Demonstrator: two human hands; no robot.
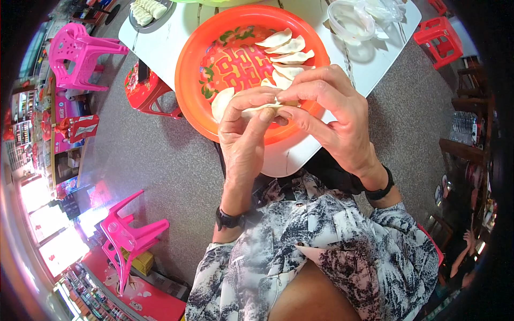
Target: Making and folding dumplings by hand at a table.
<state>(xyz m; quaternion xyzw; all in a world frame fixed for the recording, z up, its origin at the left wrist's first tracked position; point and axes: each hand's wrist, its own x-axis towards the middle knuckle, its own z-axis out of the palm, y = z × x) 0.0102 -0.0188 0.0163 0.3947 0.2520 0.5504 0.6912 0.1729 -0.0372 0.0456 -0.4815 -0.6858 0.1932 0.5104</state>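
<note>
Both my hands meet over the near part of a round red basin [188, 107] and pinch one pale dumpling [261, 112] between them. My left hand [243, 120] is closed on its left end, thumb toward me and fingers behind. At the right end, my right hand [332, 109] has thumb and forefinger closed on the edge of the dough. Fingers cover much of this dumpling. Several folded dumplings [292, 58] lie in a row along the basin's right side, the nearer ones partly hidden by my right hand. Another dumpling [221, 102] rests at the basin's left, beside my left fingers.
The basin stands on a white marbled table [284, 166]. A plate of dumplings [147, 12] sits at the far left, and a clear plastic tub [350, 21] with plastic bags at the far right. Around the table are a red stool [150, 88] and pink chairs [80, 56].
</note>
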